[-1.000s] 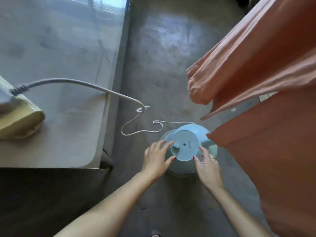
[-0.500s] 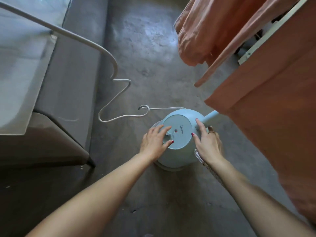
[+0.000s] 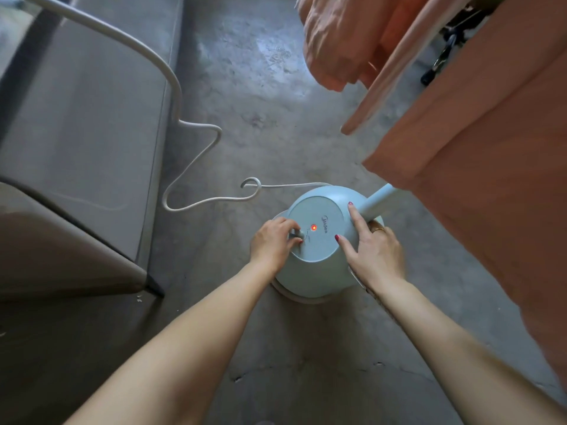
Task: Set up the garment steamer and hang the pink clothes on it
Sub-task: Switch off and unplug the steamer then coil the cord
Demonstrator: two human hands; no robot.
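The pale blue steamer base [image 3: 322, 240] stands on the concrete floor, and a small red light [image 3: 313, 227] glows on its top. My left hand [image 3: 273, 243] pinches the small knob [image 3: 297, 234] beside that light. Flat on the right side of the base rests my right hand [image 3: 372, 245], fingers spread, a ring on one finger. A pale pole [image 3: 376, 199] rises from the base toward the upper right. The pink clothes [image 3: 478, 127] hang down over the right half of the view and hide the rest of the pole.
A white power cord [image 3: 196, 154] snakes from the base across the floor and up over a grey table [image 3: 92, 124] at the left. A black wheeled leg [image 3: 441, 58] shows at the top right behind the cloth. Bare concrete floor lies ahead.
The red light on the base has come on. My left hand has closed on the knob, and my right hand lies flatter on the base. The view has dropped closer to the steamer.
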